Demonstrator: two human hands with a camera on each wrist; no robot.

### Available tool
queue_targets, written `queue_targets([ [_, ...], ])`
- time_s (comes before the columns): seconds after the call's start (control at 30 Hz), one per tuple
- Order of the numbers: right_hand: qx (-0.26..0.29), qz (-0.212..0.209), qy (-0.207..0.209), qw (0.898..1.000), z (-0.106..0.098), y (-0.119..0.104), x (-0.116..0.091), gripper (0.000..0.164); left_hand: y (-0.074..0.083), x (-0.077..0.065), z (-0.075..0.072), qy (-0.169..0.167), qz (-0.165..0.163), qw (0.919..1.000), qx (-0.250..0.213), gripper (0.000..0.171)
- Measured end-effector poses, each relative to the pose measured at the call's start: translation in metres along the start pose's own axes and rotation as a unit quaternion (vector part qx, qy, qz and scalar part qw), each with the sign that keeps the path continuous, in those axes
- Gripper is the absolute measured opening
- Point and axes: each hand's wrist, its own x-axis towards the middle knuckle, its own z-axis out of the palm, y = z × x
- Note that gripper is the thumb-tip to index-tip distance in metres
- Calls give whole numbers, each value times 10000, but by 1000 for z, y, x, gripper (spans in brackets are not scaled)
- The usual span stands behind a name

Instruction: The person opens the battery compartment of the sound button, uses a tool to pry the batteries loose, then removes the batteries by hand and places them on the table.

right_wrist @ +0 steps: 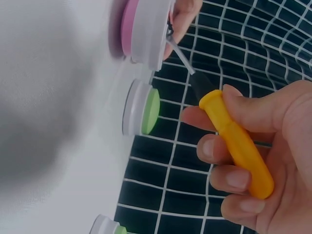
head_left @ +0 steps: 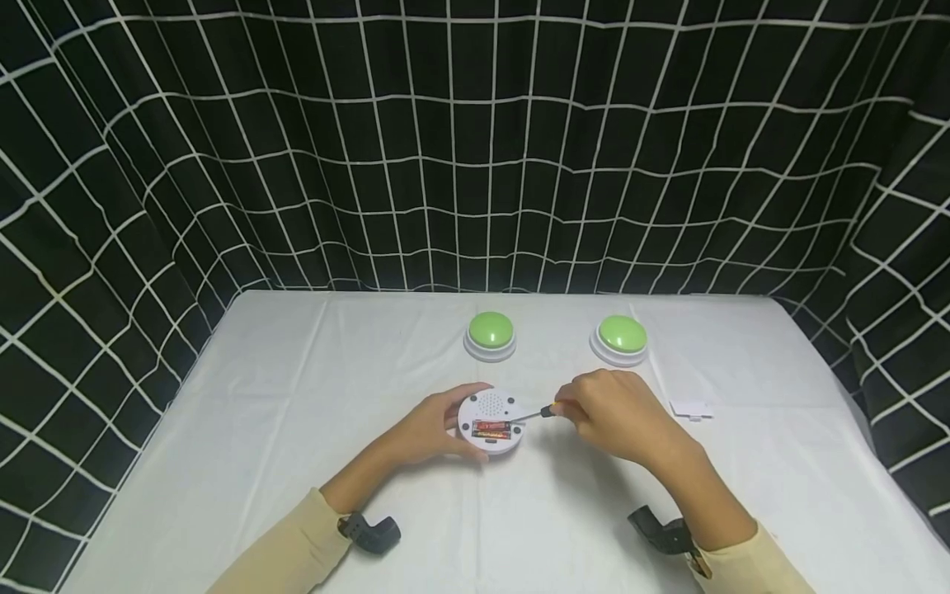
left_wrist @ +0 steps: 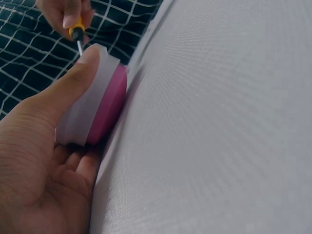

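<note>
My left hand (head_left: 426,431) grips a round white push-button device (head_left: 491,404) by its side, thumb and fingers spread around the rim. The device lies upside down on the table, its pink dome (left_wrist: 109,105) facing the cloth in the left wrist view. Two red batteries (head_left: 491,430) sit side by side in the uncovered compartment on its underside. In my right hand (head_left: 612,412) is a screwdriver (right_wrist: 239,151) with a yellow handle and black collar, held between thumb and curled fingers. Its metal shaft (right_wrist: 180,54) slants down to the compartment's right end, the tip right at the batteries' ends.
Two push buttons with green domes stand behind the hands, one at the middle (head_left: 491,332) and one to the right (head_left: 622,335). A small flat white piece (head_left: 690,408) lies right of my right hand. Dark curtains with a white grid (head_left: 475,148) surround the white-clothed table (head_left: 312,388).
</note>
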Motion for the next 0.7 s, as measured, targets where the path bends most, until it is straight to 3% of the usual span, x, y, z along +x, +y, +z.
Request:
queue_targets([
  [0.17, 26, 36, -94, 9999, 0, 2, 0, 12, 0, 1, 0, -13, -4, 10000, -28, 100],
  [0.3, 84, -1, 1, 10000, -1, 4, -1, 5, 1, 1, 0, -30, -21, 10000, -60, 100],
  [0.7, 74, -471, 116, 9988, -3, 2, -1, 5, 1, 0, 1, -15, -18, 9999, -133, 100],
])
